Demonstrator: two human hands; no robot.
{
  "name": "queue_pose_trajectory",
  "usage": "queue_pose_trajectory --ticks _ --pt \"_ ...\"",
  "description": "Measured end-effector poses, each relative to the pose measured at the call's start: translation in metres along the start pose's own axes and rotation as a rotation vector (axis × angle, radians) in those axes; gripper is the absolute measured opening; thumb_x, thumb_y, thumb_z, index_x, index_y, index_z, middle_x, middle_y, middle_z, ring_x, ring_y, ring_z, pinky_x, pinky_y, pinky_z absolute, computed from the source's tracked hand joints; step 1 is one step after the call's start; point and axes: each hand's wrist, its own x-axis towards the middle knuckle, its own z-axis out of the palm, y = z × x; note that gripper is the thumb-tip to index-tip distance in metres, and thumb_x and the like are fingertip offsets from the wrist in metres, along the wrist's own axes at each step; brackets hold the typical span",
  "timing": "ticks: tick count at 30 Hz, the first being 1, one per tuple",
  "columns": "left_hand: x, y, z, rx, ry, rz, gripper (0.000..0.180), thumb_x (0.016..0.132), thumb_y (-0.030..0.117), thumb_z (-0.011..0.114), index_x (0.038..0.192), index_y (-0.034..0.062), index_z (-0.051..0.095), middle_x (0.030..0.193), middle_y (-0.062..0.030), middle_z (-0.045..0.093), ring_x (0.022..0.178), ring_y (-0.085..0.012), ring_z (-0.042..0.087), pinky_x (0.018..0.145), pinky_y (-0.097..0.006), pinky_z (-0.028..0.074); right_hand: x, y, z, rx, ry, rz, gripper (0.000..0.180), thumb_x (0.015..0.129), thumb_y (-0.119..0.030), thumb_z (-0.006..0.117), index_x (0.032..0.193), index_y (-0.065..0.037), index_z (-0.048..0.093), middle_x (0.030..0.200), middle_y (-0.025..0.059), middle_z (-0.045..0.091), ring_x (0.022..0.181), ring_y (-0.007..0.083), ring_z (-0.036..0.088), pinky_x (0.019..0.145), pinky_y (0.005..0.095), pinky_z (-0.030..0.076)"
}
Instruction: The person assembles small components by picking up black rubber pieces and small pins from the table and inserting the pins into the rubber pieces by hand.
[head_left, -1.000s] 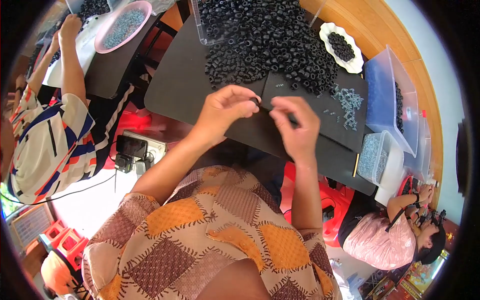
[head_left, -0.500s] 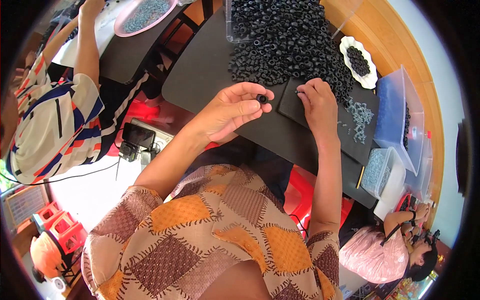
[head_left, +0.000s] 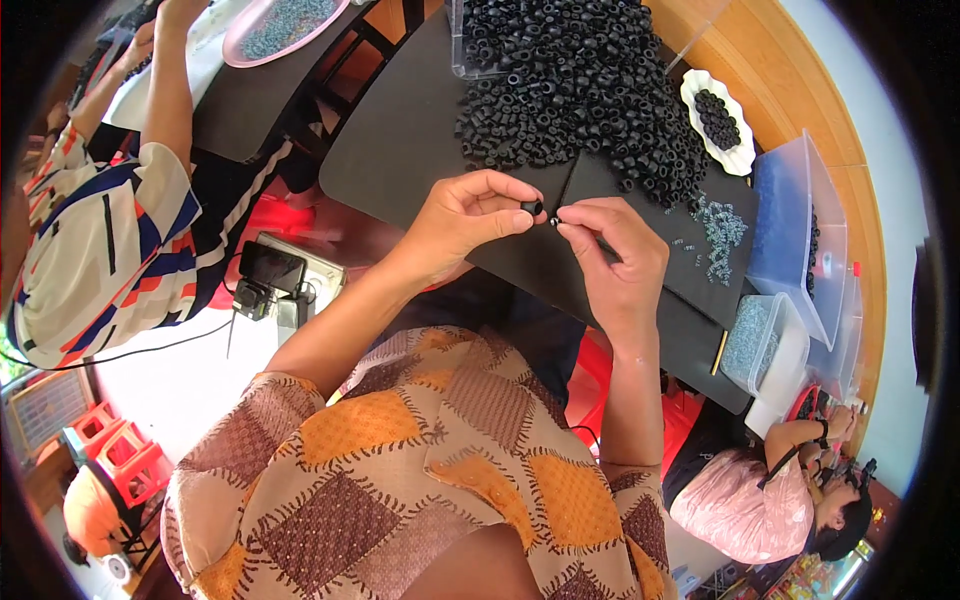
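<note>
Between the thumb and fingertips of my left hand (head_left: 462,226) is a small black hollow plastic piece (head_left: 533,208), its opening turned toward the right. The fingertips of my right hand (head_left: 625,258) pinch a tiny piece (head_left: 555,222) with a light glint, too small to name; it sits just beside the black piece. Both hands are over the near edge of the dark table (head_left: 385,150). Beyond them spreads a large heap of similar black plastic pieces (head_left: 570,90). Several small clear bluish parts (head_left: 722,238) lie scattered on a dark board (head_left: 690,285) to the right.
A white scalloped dish (head_left: 744,158) holds black pieces at the far right. Near it stand a clear bluish bin (head_left: 795,240) and a tub of clear parts (head_left: 752,340). One person (head_left: 110,240) works on the left, another (head_left: 750,500) at lower right. Red stools (head_left: 130,465) stand lower left.
My right hand has moved left and toward me from the board, bringing the tiny piece up to the black one. My left hand has shifted only slightly.
</note>
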Motion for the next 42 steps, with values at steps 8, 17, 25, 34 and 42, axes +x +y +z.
queue_pose_trajectory --ticks 8,17,25,34,42 --pt "-0.007 -0.003 -0.004 0.073 -0.001 0.039 0.023 0.086 0.000 0.071 0.108 -0.0028 0.065 0.105 -0.0101 0.069 0.098 -0.0149 0.066 0.089 -0.028 0.053 -0.001 -0.006 0.016 -0.042 -0.004 -0.015 0.011 0.077 0.003 0.072 0.083 -0.004 0.066 0.080 0.0082 0.066 0.066 0.0210 0.064 0.057 0.0297 0.050" --pt "-0.008 0.004 -0.008 0.054 0.026 -0.031 0.022 0.085 -0.001 0.071 0.106 -0.0024 0.065 0.108 -0.0104 0.068 0.099 -0.0150 0.065 0.089 -0.028 0.053 0.003 -0.007 0.019 -0.088 -0.028 -0.014 0.011 0.077 0.002 0.072 0.083 -0.004 0.066 0.079 0.0081 0.066 0.066 0.0223 0.064 0.057 0.0308 0.050" --pt "-0.010 0.004 -0.014 0.109 -0.001 -0.059 0.022 0.085 0.000 0.072 0.106 -0.0022 0.065 0.105 -0.0106 0.069 0.096 -0.0138 0.066 0.087 -0.027 0.053 0.005 -0.016 0.020 -0.125 -0.116 -0.011 0.011 0.077 0.000 0.072 0.085 -0.004 0.066 0.078 0.0084 0.064 0.065 0.0226 0.063 0.057 0.0319 0.049" --pt "-0.014 0.014 -0.012 0.037 0.040 -0.149 0.021 0.085 0.000 0.072 0.104 -0.0012 0.065 0.101 -0.0098 0.069 0.093 -0.0141 0.066 0.086 -0.028 0.053 0.006 -0.009 0.029 0.002 -0.043 0.022 0.009 0.077 0.000 0.073 0.084 -0.003 0.068 0.079 0.0076 0.066 0.067 0.0191 0.064 0.059 0.0293 0.050" --pt "-0.010 0.004 -0.012 0.124 0.012 -0.024 0.020 0.086 -0.001 0.071 0.104 -0.0021 0.065 0.101 -0.0091 0.069 0.093 -0.0125 0.066 0.082 -0.025 0.054 0.003 -0.018 0.024 -0.275 -0.099 -0.022 0.011 0.078 -0.001 0.073 0.086 -0.004 0.067 0.079 0.0080 0.065 0.068 0.0239 0.064 0.059 0.0321 0.050"
